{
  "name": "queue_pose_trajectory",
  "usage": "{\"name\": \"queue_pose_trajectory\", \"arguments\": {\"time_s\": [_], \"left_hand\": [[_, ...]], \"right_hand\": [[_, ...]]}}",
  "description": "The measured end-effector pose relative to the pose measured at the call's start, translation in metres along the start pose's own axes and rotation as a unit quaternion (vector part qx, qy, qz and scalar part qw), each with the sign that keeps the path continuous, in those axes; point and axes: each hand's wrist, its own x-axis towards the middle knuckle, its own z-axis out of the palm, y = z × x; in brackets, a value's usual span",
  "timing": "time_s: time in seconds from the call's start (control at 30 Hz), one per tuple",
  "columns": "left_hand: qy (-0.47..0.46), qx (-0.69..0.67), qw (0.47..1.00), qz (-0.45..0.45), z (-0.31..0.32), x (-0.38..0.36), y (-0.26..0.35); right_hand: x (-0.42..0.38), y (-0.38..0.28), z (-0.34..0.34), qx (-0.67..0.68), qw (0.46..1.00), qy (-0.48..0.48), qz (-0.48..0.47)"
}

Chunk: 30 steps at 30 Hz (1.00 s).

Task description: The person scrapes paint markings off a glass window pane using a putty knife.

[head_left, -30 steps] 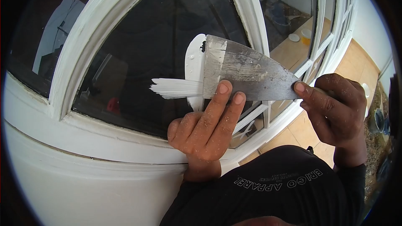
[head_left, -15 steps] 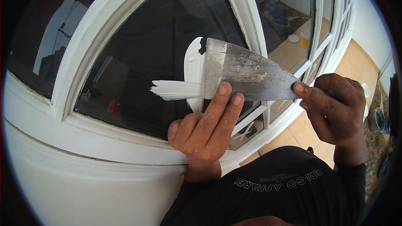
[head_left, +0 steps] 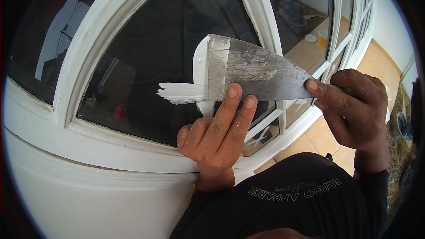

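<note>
My right hand (head_left: 356,106) grips a wide putty knife (head_left: 261,75) where its blade narrows, thumb on top. The metal blade, smeared with pale residue, points left across dark glass (head_left: 146,57). Its straight front edge lies over a cross-shaped patch of white paint (head_left: 200,62) on the pane, hiding the patch's right part. Two outstretched fingers of my left hand (head_left: 212,137) rest on the lower edge of the blade, while its other fingers are curled. The knife's handle is mostly hidden in my right hand.
A curved white window frame (head_left: 99,31) surrounds the pane, with a white sill (head_left: 124,144) below it. More white-framed panes run along the right. Beyond my right hand are floor tiles (head_left: 305,144) and a bucket (head_left: 400,126).
The putty knife has slid left and slightly up, covering more of the white paint and the dark gap beside its edge. My right hand has shifted slightly upward; my left hand is nearly still.
</note>
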Motion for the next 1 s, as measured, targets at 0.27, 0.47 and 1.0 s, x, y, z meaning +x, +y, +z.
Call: {"name": "queue_pose_trajectory", "arguments": {"time_s": [0.27,0.47,1.0], "left_hand": [[-0.014,-0.002,1.0,-0.001,-0.003,0.0014,0.0004],[-0.007,-0.003,1.0,-0.001,-0.0018,0.0013,0.0004],[-0.034,-0.015,0.999,0.038,-0.007,0.0034,-0.0026]], "right_hand": [[-0.0068,-0.003,-0.0016,0.007,1.0,-0.008,0.014],[-0.0042,-0.0052,-0.0002,0.0,1.0,-0.01,0.01],[-0.0035,-0.0064,0.0034,0.0,1.0,-0.012,0.01]]}}
